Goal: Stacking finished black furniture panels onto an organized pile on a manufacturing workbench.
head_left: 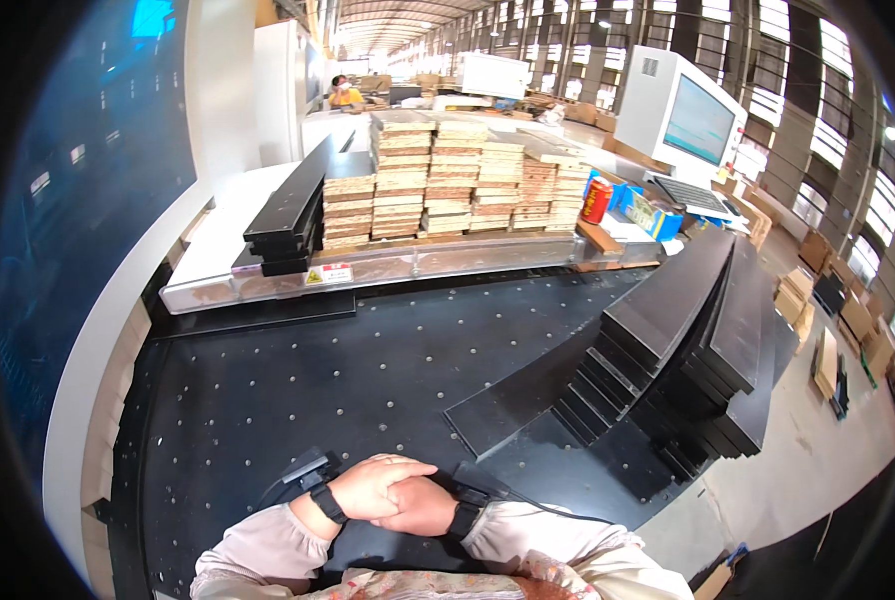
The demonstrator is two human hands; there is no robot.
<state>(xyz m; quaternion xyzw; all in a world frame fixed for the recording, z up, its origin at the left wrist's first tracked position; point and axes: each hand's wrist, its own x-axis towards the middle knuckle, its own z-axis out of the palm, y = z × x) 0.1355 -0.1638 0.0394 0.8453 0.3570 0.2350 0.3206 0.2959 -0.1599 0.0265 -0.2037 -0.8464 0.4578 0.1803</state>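
Observation:
My left hand (370,485) lies folded over my right hand (420,507), close to my body above the black table (378,360). The left fingers wrap across the back of the right hand. My right hand looks closed, its fingers mostly tucked out of sight under the left, and no object shows in either. Each wrist wears a black band with a small dark device beside it. Nearest on the right, a stack of long black panels (658,300) leans in stepped layers, with a single flat panel (513,400) at its left edge.
Behind the table, a machine bed (408,264) carries stacked chipboard strips (448,180) and black panels (288,210). A red can (596,200), a blue box (651,212), a keyboard (690,196) and a monitor (683,110) stand back right. A person (345,94) is far off.

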